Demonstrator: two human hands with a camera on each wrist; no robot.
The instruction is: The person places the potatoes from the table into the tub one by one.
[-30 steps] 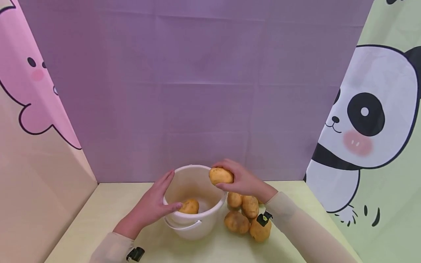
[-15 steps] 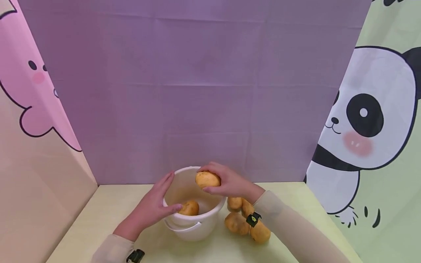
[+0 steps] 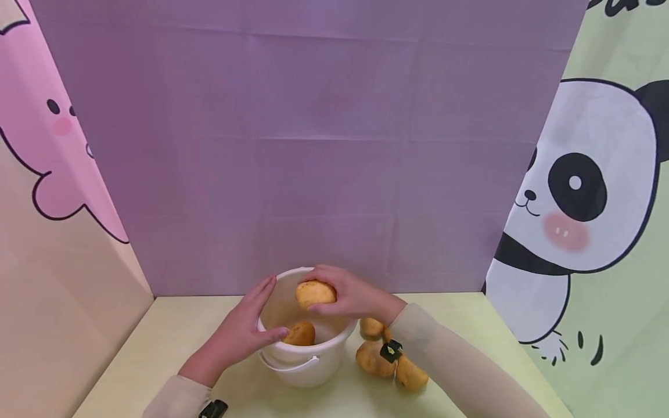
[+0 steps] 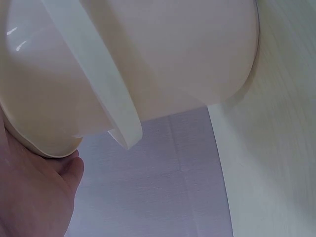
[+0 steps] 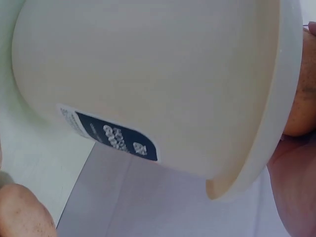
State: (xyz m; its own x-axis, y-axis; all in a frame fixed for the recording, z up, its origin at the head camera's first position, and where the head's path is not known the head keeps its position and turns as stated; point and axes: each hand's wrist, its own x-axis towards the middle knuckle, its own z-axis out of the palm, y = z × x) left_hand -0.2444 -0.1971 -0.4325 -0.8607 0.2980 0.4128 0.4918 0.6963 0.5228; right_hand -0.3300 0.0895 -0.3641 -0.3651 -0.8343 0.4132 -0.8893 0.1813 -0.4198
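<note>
A white plastic bucket [image 3: 329,361] stands on the table, its handle [image 4: 106,81] hanging down the front. My left hand [image 3: 236,332] holds its left rim, with the thumb over the front edge. Just over the bucket's mouth, my right hand [image 3: 354,297] grips a potato [image 3: 316,295] between thumb and fingers. A second potato [image 3: 301,334] lies inside at the bottom, partly behind the rim and left thumb. In the right wrist view the bucket's wall and rim hide most of the held potato [image 5: 305,106].
Several potatoes [image 3: 374,358] lie in a group right of the bucket, partly covered by my right forearm. A dark label [image 5: 116,136] is on the bucket's side. The pale table [image 3: 183,325] meets a purple backdrop [image 3: 324,145], with printed cloth walls on both sides.
My right hand has moved left and slightly down with the potato, from the bucket's right rim to over its mouth. My left hand has stayed on the rim.
</note>
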